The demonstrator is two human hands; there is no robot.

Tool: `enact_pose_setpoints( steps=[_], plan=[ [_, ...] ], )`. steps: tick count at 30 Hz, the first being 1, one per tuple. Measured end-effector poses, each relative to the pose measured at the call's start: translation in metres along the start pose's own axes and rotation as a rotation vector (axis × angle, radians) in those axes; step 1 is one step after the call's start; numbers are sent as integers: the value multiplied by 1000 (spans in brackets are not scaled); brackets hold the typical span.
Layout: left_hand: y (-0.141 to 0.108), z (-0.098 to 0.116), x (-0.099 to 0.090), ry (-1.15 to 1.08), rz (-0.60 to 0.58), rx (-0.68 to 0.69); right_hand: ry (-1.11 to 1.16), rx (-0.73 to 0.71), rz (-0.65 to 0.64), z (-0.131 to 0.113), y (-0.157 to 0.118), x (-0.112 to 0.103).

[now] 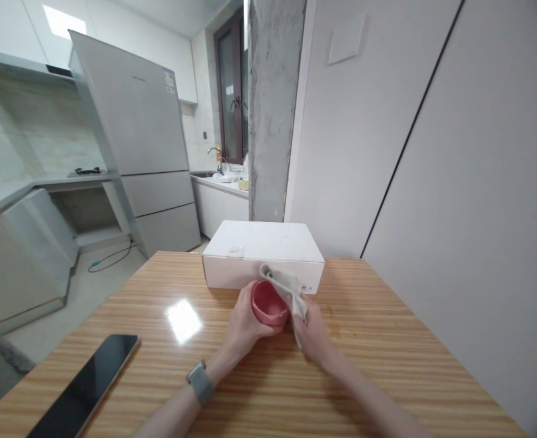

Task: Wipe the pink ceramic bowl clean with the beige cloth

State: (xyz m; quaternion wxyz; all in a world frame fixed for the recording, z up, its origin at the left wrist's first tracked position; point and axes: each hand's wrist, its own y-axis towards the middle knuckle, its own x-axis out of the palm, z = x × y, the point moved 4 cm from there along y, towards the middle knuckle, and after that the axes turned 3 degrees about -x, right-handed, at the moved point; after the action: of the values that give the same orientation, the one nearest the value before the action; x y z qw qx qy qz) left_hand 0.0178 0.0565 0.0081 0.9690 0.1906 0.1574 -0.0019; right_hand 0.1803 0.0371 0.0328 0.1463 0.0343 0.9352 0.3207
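My left hand (242, 319) is wrapped round a pink cup (268, 304), its fingers on the left side and its thumb along the near side. The cup's mouth tilts toward me, and its inside shows. On its right, my right hand (313, 328) grips a pale grey cloth (289, 286), which lies against the cup's rim and right side. One folded corner of the cloth sticks up above the cup. Both hands are over the table, just in front of a white box (263, 243). The fingertips of my right hand are partly hidden by the cloth.
A black phone (88, 386) lies on the wooden table (387, 377) at the near left. The white box stands at the table's far edge. Beyond are a grey fridge (136, 115), a sink tap (218, 158) and a concrete pillar (274, 109); a white wall panel (469, 201) rises on the right.
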Motion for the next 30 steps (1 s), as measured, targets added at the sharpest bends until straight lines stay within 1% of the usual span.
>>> enact_pose_setpoints(
  steps=[1, 2, 4, 5, 6, 7, 8, 10, 11, 12, 13, 15, 17, 18, 20, 21, 23, 26, 30],
  plan=[
    [-1, 3, -1, 1, 13, 34, -82, -180, -94, 1, -3, 11],
    [-2, 5, -1, -6, 17, 68, -140, -320, -147, 3, -8, 17],
    [-4, 8, -1, -74, -12, 96, -200, -463, -181, 5, -17, 21],
    [-5, 8, 0, -144, -48, 72, -208, -507, -170, 3, -21, 20],
    [-6, 7, 2, -239, -101, 17, -213, -542, -144, 0, -24, 17],
    [-7, 6, 4, -357, -148, -69, -220, -579, -121, -4, -28, 14],
    [-7, 5, 6, -488, -168, -177, -231, -623, -108, -10, -31, 12],
    [-8, 1, 7, -750, -127, -414, -273, -737, -124, -24, -38, 11],
    [-9, 0, 6, -860, -94, -522, -303, -813, -148, -31, -42, 12],
    [-10, 0, 6, -944, -90, -617, -334, -898, -175, -37, -45, 14],
    [-12, 0, 7, -1001, -135, -697, -356, -985, -199, -43, -48, 15],
    [-18, 4, 12, -1052, -331, -815, -373, -1109, -230, -51, -50, 17],
    [-25, 7, 15, -1090, -492, -880, -369, -1125, -254, -53, -47, 16],
    [-28, 8, 17, -1120, -533, -897, -371, -1105, -265, -51, -44, 15],
    [-30, 10, 20, -1163, -544, -902, -384, -1053, -291, -46, -38, 13],
    [-30, 11, 22, -1158, -529, -896, -393, -1023, -303, -42, -35, 11],
    [-29, 9, 23, -1104, -441, -859, -407, -951, -334, -35, -30, 9],
    [-25, 4, 23, -995, -279, -744, -428, -828, -407, -25, -25, 9],
    [-24, 1, 18, -829, -112, -584, -487, -735, -487, -19, -23, 10]
  ],
)
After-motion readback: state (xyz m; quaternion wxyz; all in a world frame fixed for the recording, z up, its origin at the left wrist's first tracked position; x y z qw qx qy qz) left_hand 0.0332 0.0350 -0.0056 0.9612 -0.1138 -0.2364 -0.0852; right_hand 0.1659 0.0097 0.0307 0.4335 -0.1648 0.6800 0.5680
